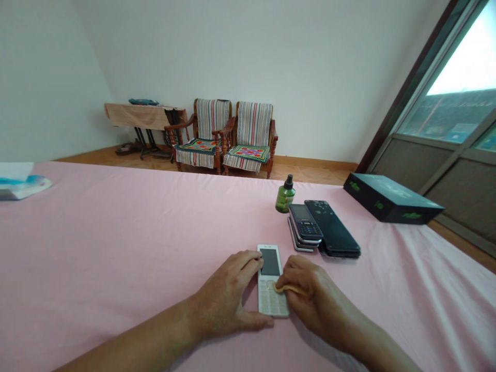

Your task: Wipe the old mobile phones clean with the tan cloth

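A white keypad phone lies face up on the pink cloth, its screen toward the far end. My left hand steadies it, with fingertips against the upper left edge and the thumb along the bottom edge. Pinched in the closed fingers of my right hand is a small yellowish cloth, which touches the right side of the keypad. Most of this cloth is hidden inside the hand. Beyond my right hand sits a stack of keypad phones, beside a stack of larger dark phones.
A green spray bottle with a black top stands behind the phone stacks. At the far right lies a black box. A white and blue packet is at the left edge. Two wooden chairs stand by the wall.
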Action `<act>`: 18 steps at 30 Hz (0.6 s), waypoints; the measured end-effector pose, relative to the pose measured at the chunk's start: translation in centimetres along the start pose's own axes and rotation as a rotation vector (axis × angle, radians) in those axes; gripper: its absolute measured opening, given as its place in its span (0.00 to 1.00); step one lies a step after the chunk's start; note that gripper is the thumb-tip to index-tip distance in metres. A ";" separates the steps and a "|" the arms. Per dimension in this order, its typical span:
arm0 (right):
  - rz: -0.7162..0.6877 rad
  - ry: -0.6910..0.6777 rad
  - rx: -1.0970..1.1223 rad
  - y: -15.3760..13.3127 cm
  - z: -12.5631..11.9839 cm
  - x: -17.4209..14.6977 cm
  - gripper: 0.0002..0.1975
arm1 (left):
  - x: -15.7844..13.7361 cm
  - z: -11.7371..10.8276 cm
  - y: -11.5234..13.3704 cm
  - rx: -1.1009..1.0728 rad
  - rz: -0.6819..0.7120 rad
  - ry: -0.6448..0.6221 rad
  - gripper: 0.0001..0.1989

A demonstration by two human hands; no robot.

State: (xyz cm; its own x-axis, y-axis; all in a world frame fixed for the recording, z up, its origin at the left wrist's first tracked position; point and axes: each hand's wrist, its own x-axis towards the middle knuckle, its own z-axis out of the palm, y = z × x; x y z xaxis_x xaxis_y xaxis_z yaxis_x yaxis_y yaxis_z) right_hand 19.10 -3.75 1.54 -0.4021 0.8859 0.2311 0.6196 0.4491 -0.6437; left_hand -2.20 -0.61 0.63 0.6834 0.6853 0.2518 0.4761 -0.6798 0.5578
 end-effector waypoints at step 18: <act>-0.052 0.194 0.020 0.5 1.1 1.2 0.15 | 0.9 0.2 -1.7 0.052 -0.028 0.083 0.39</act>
State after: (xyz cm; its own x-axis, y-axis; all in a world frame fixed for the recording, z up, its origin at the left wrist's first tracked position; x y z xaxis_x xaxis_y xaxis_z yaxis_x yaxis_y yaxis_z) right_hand 18.17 -2.57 0.68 -0.2948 0.8683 0.3990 0.5868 0.4940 -0.6416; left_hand -2.31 1.06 -0.23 0.6222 0.7219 0.3029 0.5239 -0.6714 0.5241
